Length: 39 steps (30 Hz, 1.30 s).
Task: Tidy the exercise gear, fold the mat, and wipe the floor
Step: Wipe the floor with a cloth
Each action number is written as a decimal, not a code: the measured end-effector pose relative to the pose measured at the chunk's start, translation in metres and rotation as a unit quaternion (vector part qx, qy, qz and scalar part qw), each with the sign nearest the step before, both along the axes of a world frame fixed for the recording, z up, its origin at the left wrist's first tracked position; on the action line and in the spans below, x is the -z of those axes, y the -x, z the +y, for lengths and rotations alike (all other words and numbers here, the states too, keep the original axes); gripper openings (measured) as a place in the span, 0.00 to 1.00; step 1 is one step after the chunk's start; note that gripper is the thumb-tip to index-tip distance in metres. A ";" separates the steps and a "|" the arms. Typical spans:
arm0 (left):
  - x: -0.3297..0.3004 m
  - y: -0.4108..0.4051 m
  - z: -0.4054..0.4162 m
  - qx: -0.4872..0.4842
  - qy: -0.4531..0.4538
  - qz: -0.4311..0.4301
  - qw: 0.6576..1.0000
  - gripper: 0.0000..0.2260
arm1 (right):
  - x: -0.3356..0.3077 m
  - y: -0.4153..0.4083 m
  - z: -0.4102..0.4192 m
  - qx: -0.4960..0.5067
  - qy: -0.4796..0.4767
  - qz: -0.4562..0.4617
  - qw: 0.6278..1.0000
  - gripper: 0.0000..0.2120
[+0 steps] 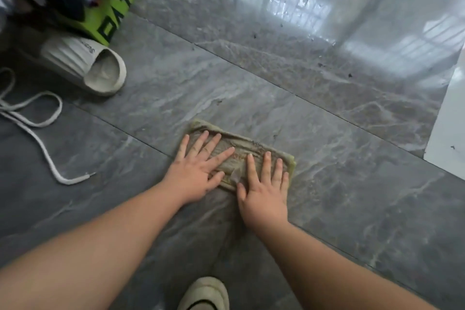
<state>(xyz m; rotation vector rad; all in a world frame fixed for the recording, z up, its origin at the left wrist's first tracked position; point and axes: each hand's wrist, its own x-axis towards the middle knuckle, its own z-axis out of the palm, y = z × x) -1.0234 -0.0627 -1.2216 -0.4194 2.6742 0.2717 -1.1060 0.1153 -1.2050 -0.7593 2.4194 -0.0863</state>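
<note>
A folded, dirty yellow-green cloth (247,149) lies flat on the grey marble floor (339,209) in the middle of the head view. My left hand (196,171) presses on its left half with the fingers spread. My right hand (264,191) presses on its right half, fingers also spread. Both palms lie flat on the cloth; neither hand grips it.
A white slide sandal (85,65) lies at the left, with a white cord (35,118) looping below it. A green-and-black bag (118,10) with clothes stands at the top left. A foot in a pale shoe (205,294) is at the bottom. Dark specks (320,65) dot the floor ahead.
</note>
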 end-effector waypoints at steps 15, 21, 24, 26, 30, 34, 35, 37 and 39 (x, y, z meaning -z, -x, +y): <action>-0.003 0.185 -0.110 -0.046 -0.023 -0.014 0.999 0.28 | -0.004 0.186 -0.122 -0.069 -0.093 -0.013 0.993 0.35; -0.011 0.188 -0.105 -0.050 -0.008 -0.051 0.997 0.28 | -0.022 0.204 -0.125 -0.078 -0.103 -0.082 0.988 0.32; -0.012 0.189 -0.088 -0.084 -0.010 -0.064 0.994 0.29 | -0.020 0.203 -0.117 -0.066 -0.074 -0.085 0.991 0.28; -0.013 0.184 -0.067 -0.101 -0.018 -0.069 0.992 0.30 | -0.016 0.189 -0.100 -0.064 -0.055 -0.063 0.994 0.28; -0.014 0.159 -0.016 -0.069 -0.022 -0.077 0.994 0.30 | -0.006 0.149 -0.030 -0.072 -0.028 -0.009 0.997 0.31; -0.018 0.129 0.054 -0.029 -0.039 -0.090 0.995 0.30 | -0.003 0.114 0.060 -0.072 -0.003 0.027 0.997 0.34; -0.019 0.123 0.074 -0.025 -0.046 -0.095 0.994 0.30 | -0.003 0.108 0.081 -0.073 -0.005 0.030 0.997 0.34; -0.020 0.114 0.115 -0.015 -0.053 -0.101 0.993 0.31 | -0.004 0.102 0.121 -0.065 -0.014 0.030 0.997 0.34; -0.019 0.108 0.155 -0.008 -0.053 -0.096 0.994 0.31 | -0.005 0.097 0.159 -0.047 -0.022 0.027 0.998 0.33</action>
